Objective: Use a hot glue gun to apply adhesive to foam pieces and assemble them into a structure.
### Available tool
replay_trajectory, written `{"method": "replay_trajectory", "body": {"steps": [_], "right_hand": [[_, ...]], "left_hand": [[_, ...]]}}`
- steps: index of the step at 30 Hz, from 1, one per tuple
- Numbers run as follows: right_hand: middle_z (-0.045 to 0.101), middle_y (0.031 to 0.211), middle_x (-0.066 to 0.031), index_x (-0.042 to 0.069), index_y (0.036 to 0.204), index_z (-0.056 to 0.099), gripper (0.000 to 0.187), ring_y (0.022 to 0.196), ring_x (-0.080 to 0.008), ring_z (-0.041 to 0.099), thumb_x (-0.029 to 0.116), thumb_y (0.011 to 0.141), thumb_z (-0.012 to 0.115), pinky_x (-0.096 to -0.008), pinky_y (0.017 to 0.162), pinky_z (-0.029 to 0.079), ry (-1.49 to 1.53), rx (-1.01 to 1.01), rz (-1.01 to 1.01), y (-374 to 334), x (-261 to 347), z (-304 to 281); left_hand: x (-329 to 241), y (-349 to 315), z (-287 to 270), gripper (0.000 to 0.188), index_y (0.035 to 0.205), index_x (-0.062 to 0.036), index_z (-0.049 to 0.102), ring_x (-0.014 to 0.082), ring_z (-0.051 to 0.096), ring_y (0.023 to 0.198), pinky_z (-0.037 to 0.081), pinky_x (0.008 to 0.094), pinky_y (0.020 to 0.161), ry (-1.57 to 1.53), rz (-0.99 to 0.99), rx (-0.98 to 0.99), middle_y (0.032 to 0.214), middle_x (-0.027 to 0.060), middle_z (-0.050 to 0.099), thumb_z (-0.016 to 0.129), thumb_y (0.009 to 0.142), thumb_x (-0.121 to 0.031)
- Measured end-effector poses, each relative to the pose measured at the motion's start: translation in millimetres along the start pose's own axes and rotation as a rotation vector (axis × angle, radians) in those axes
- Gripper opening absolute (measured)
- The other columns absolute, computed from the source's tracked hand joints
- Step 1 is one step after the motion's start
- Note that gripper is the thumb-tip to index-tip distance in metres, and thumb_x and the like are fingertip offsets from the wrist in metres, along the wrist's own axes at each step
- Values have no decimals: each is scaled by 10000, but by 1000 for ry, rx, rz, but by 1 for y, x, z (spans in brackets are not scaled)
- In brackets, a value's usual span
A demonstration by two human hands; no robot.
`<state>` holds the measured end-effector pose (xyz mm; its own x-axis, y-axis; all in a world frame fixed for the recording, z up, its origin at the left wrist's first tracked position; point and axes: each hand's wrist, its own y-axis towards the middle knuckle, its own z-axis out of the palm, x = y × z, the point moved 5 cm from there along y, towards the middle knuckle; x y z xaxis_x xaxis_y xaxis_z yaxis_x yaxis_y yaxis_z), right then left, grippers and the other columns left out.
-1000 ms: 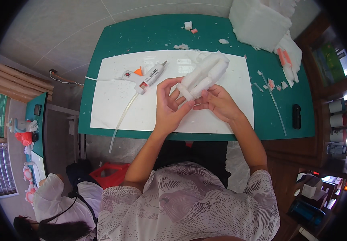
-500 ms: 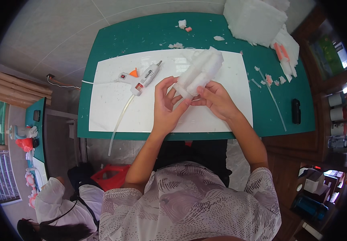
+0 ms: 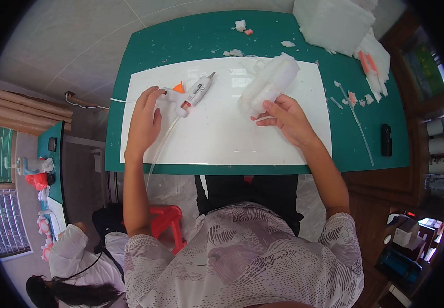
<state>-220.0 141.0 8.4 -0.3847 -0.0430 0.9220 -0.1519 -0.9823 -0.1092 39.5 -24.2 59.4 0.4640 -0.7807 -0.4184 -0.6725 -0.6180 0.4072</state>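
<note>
My right hand [image 3: 288,120] grips the lower end of a white, fluffy foam-like piece [image 3: 271,79], thumb on top, and holds it tilted above the white board [image 3: 217,138]. My left hand [image 3: 146,118] is at the handle end of a white hot glue gun [image 3: 198,92], its fingers slightly bent and the thumb apart. Whether the fingertips touch the handle is hard to see. The glue gun lies on the board with its metal nozzle pointing away to the right. A long clear glue stick [image 3: 166,136] trails from its back over the table's near edge.
A large white block [image 3: 335,25] stands at the green table's [image 3: 181,38] far right, beside orange-handled tools [image 3: 369,66]. White scraps [image 3: 233,53], another clear stick [image 3: 356,120] and a black case [image 3: 386,139] lie about. A red stool [image 3: 168,223] and another person [image 3: 86,256] are at left.
My left hand has let go of the white piece and moved left to the glue gun's handle. The right hand keeps the piece, now slightly farther right.
</note>
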Motion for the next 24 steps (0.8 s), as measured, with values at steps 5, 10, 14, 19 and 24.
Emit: {"method": "replay_trajectory", "body": {"steps": [5, 10, 14, 19, 24], "right_hand": [[635, 1064, -127, -42, 1152, 570, 336, 905, -199, 652, 208, 931, 599, -304, 765, 562, -46, -67, -19, 1, -1, -9], [644, 1065, -119, -47, 1140, 585, 342, 900, -184, 649, 212, 918, 617, -288, 748, 557, -158, -131, -59, 3, 2, -7], [659, 1039, -112, -41, 1129, 603, 344, 891, -164, 648, 219, 906, 633, -269, 721, 549, -305, -182, -99, 4, 4, -10], [662, 1025, -114, -38, 1125, 607, 355, 867, -157, 652, 231, 897, 645, -245, 626, 534, -413, -217, -74, 7, 6, -16], [664, 1005, -103, -37, 1106, 615, 358, 847, -148, 655, 256, 901, 639, -243, 555, 524, -464, -267, -49, 8, 6, -21]], "left_hand": [[24, 14, 19, 501, 1181, -28, 549, 358, 493, 1204, 413, 395, 1016, 135, 135, 197, 1294, 181, 514, 488, 718, 156], [35, 19, 27, 497, 1198, -56, 551, 335, 486, 1220, 413, 396, 991, 164, 126, 251, 1295, 165, 520, 527, 733, 121], [25, 25, 40, 500, 1210, -91, 552, 310, 491, 1211, 399, 405, 972, 191, 240, 274, 1271, 142, 534, 547, 746, 95], [19, 32, 41, 514, 1196, -114, 564, 274, 515, 1123, 411, 414, 922, 212, 253, 335, 1177, 109, 552, 588, 714, 64], [11, 30, 41, 518, 1140, -113, 590, 272, 507, 1060, 427, 400, 872, 358, 369, 263, 1100, 106, 550, 608, 651, 54]]}}
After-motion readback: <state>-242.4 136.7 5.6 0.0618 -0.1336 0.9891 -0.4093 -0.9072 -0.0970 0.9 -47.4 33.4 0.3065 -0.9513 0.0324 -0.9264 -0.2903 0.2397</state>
